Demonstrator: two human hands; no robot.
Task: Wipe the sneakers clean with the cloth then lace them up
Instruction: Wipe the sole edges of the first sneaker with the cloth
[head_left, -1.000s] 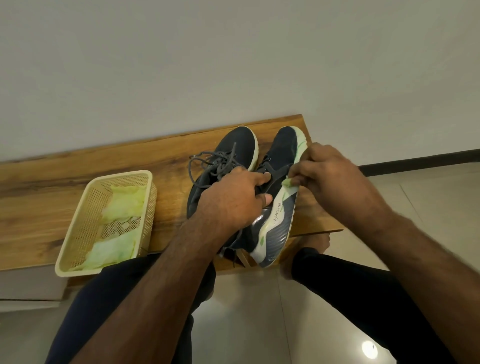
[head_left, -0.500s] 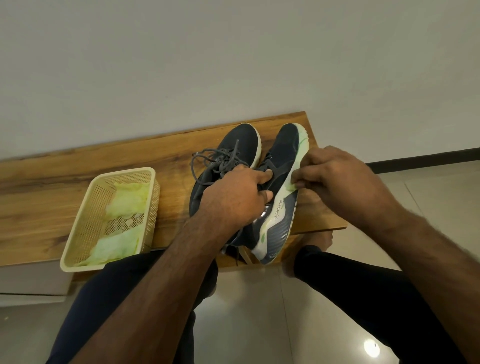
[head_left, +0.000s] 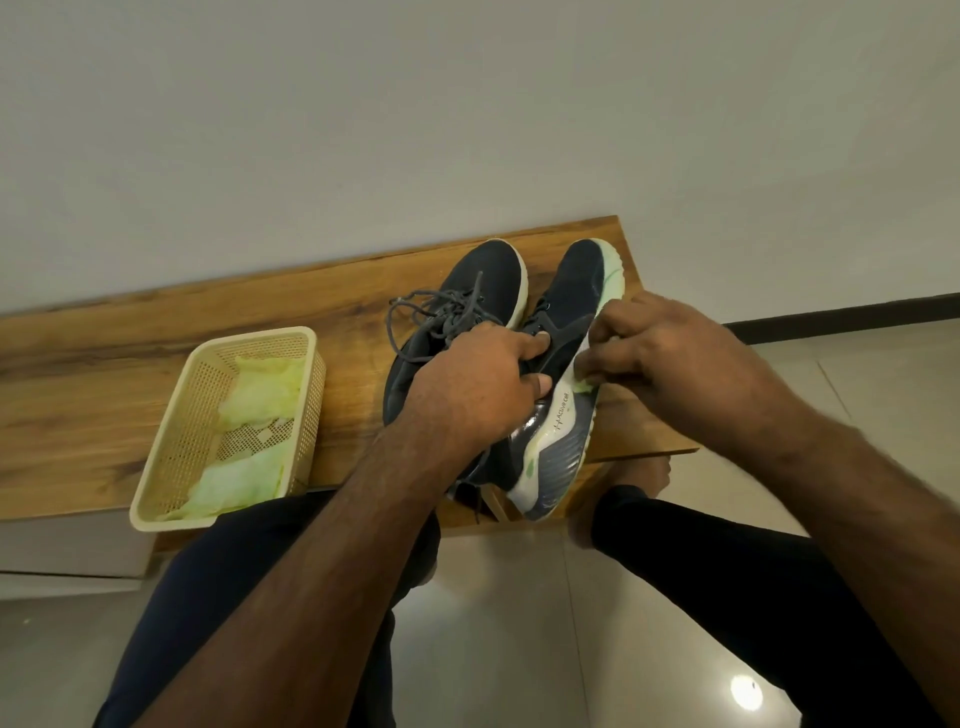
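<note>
As before, L hand (head_left: 475, 387) grips sneaker (head_left: 563, 415), cloth (head_left: 584, 383) lower

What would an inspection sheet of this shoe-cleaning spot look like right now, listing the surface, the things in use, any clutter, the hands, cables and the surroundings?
Surface: wooden bench, sneakers and basket resting on it.
Job's things: left sneaker, loose grey laces on top; right sneaker tipped on its side; pale green cloth against its white sole edge.
Clutter: cream basket holding more green cloths.
Hands: left hand grips the right sneaker's upper; right hand pinches the cloth against the sole.
Cables: nothing seen.
Surroundings: plain pale wall, glossy tiled floor, the person's dark-trousered legs below.
</note>
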